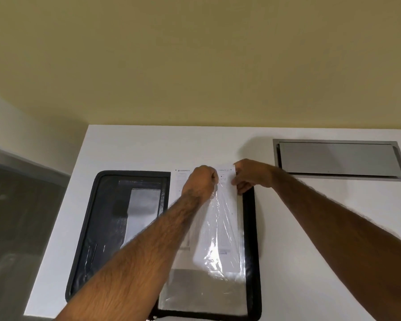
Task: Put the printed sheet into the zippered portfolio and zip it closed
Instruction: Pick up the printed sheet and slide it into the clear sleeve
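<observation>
Head view: zippered portfolio (107,205) open; left hand (200,181) pinches its clear sleeve (220,230), right hand (250,176) pinches the printed sheet (183,177), partly inside (zipping not yet begun).

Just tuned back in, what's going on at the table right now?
A person works at the portfolio, which lies open and unzipped on the white table. The right hand pinches the printed sheet's top corner; the left hand seems to lift the clear sleeve on the right half. The sheet lies partly under it, top edge sticking out.
</observation>
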